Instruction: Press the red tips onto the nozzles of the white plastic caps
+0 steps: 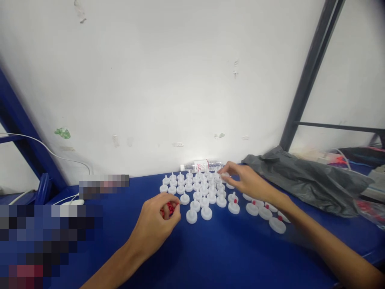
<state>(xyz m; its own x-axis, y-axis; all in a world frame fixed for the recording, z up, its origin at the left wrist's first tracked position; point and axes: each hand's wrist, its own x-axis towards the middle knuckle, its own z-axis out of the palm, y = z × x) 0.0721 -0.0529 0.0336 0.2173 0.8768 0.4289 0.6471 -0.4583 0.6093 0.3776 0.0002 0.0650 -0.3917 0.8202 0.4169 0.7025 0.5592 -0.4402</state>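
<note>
Gently: left hand cupping small red plastic caps; right hand, grip unclear, at white round nozzled plastic lids near table back edge; light touch avoids toppling.

Left hand cupping red caps

No text can be read for certain. The clear plastic bottle lying on its side has a white label with red print, too small and blurred to make out.
</note>
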